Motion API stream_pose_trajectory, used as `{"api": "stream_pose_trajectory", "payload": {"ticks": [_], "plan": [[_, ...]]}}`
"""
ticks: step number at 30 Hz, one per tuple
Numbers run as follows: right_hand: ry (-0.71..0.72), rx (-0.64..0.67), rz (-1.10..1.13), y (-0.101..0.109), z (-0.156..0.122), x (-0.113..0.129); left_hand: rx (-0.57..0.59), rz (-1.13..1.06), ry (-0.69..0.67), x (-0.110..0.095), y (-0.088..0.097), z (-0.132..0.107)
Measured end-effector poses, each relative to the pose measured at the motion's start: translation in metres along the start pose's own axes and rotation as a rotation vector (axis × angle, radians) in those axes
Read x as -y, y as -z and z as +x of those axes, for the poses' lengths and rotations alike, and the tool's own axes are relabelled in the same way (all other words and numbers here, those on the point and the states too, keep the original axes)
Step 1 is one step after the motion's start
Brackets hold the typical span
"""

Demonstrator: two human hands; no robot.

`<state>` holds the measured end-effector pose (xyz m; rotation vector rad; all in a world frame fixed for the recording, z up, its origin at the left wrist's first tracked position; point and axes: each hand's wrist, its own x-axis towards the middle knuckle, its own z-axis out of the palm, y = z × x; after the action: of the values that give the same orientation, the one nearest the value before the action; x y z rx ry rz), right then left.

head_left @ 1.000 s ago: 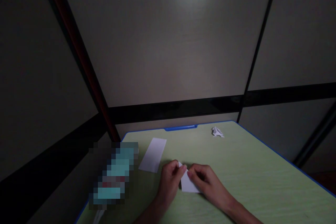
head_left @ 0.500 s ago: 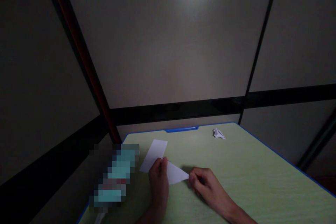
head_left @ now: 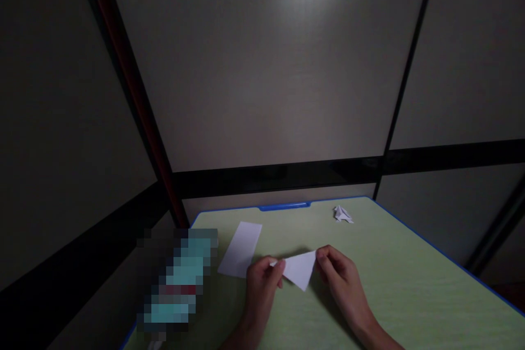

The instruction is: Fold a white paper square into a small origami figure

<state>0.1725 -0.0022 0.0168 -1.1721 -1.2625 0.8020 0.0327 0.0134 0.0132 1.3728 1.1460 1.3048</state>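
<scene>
Between my hands, just above the table, is a white piece of folded paper (head_left: pixel 300 270) with a triangular outline, one point facing down toward me. My left hand (head_left: pixel 264 279) pinches its left corner between thumb and fingers. At the upper right corner, my right hand (head_left: pixel 339 273) grips it with thumb and fingertips. A flat white paper strip (head_left: pixel 241 247) lies on the table behind and left of my left hand, which covers its near right corner. Toward the far right sits a small folded paper figure (head_left: pixel 342 214).
The pale green table (head_left: pixel 410 284) has a blue edge, with a blue grip (head_left: pixel 286 206) along its far side. A blurred-out turquoise object (head_left: pixel 191 262) is at the table's left. Grey wall panels (head_left: pixel 270 76) with a black band rise just behind.
The folded paper has turned, and its narrow tip now lies at my left hand instead of my right. Both hands have shifted right, the right one also slightly away from me.
</scene>
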Motion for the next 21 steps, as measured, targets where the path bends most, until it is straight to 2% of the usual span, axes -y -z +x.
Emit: {"api": "stream_pose_trajectory", "payload": {"ticks": [2, 6, 10, 13, 17, 21], "plan": [[-0.008, -0.007, 0.026, 0.001, 0.002, -0.001, 0.086, -0.002, 0.028, 0.001, -0.003, -0.002], [-0.038, 0.041, 0.084, 0.0, 0.003, -0.002, 0.177, -0.001, 0.053, 0.005, -0.008, -0.005], [-0.068, 0.152, 0.129, -0.005, 0.001, -0.002, 0.261, 0.029, 0.059, 0.011, -0.01, -0.005], [-0.072, 0.237, 0.136, -0.008, 0.0, -0.002, 0.231, 0.036, 0.036, 0.014, -0.009, -0.003], [-0.078, 0.273, 0.144, -0.01, 0.0, -0.004, 0.156, -0.008, 0.02, 0.013, -0.005, -0.001], [-0.126, 0.254, 0.19, -0.011, 0.001, -0.006, 0.19, -0.058, 0.054, 0.01, -0.006, -0.001]]}}
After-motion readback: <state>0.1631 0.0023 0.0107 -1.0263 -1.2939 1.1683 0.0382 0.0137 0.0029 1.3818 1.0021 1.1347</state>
